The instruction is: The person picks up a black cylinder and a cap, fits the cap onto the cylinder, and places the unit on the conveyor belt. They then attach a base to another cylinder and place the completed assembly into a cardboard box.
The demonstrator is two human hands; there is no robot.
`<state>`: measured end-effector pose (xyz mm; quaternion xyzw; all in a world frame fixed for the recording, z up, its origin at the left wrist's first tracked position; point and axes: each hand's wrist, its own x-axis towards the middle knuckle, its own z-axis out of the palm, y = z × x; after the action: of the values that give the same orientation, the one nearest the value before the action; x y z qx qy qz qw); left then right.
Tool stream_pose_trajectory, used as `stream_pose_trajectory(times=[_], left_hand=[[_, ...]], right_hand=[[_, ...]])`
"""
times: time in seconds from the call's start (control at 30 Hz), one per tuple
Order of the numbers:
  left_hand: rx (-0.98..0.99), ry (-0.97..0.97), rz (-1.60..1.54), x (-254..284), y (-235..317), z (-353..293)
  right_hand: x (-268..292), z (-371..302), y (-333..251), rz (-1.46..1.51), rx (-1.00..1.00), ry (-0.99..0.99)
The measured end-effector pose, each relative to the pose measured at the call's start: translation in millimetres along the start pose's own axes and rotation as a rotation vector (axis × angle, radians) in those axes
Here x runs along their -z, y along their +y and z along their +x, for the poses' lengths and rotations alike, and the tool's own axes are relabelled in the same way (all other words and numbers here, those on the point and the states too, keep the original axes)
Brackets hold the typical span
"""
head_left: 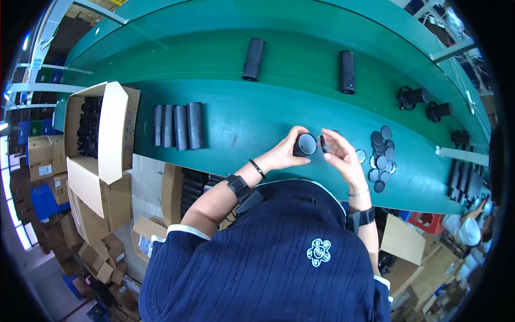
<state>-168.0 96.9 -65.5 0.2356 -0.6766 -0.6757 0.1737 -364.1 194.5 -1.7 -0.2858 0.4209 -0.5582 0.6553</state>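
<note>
My left hand [284, 152] is wrapped round a black cylindrical tube [307, 145], its round opening turned up toward me. Close beside that opening, my right hand [341, 156] pinches a thin black disc [323, 144], held on edge and apart from the tube. Several round black discs [382, 155] lie in a loose cluster on the table to the right of my right hand, some of them shiny. One pale, clear-looking disc [361, 156] lies nearest to that hand.
On the green table [241, 112] several black tubes [182, 126] lie in a row at left. Further back, two tubes [254, 59] [347, 72] rest on a green belt-like strip. An open cardboard box [115, 134] of black parts stands at left. More dark parts [465, 180] lie far right, near another person [465, 228].
</note>
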Motion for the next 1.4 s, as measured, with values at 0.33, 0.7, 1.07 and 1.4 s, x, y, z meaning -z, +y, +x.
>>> stream_pose_trajectory(times=[0.33, 0.7, 1.07, 1.4], left_hand=[[0.000, -0.066, 0.100, -3, -16, -1], [-0.037, -0.105, 0.246, 0, -13, -2], [-0.044, -0.018, 0.325, -12, -15, -3], [0.011, -0.021, 0.327, -14, -7, -3]], right_hand=[[-19, 9, 1, -1.038, 0.240, 0.040], [-20, 4, 7, -1.037, 0.230, 0.052], [-24, -3, 10, -1.091, 0.216, 0.123], [-27, -4, 4, -1.229, 0.201, 0.099]])
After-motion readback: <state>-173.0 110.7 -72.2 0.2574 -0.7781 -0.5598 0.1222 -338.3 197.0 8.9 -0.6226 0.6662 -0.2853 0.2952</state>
